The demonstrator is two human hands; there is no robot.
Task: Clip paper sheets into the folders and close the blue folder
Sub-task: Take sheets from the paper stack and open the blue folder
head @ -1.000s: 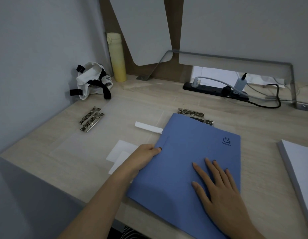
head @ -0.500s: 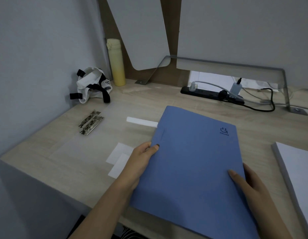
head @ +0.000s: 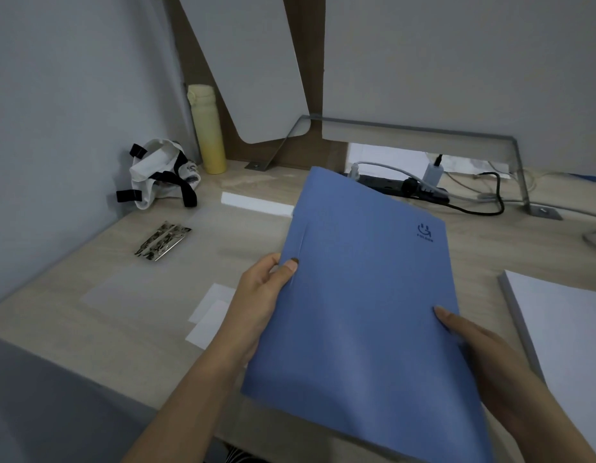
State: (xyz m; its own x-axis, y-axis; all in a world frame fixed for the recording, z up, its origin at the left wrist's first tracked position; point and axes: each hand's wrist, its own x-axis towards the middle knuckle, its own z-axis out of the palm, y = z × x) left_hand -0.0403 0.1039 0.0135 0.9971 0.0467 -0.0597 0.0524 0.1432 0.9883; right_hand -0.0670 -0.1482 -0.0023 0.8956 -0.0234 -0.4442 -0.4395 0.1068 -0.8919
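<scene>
The closed blue folder [head: 366, 312] points lengthwise away from the person. The left hand [head: 256, 305] pinches its left edge, the right hand [head: 483, 355] its right.

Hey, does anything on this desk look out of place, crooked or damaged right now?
Nothing looks spilled or damaged. The blue folder is closed, held by the left hand and right hand at a slant to the desk. Metal clips lie loose far left, and white paper slips sit unfiled beside the left hand.
</scene>
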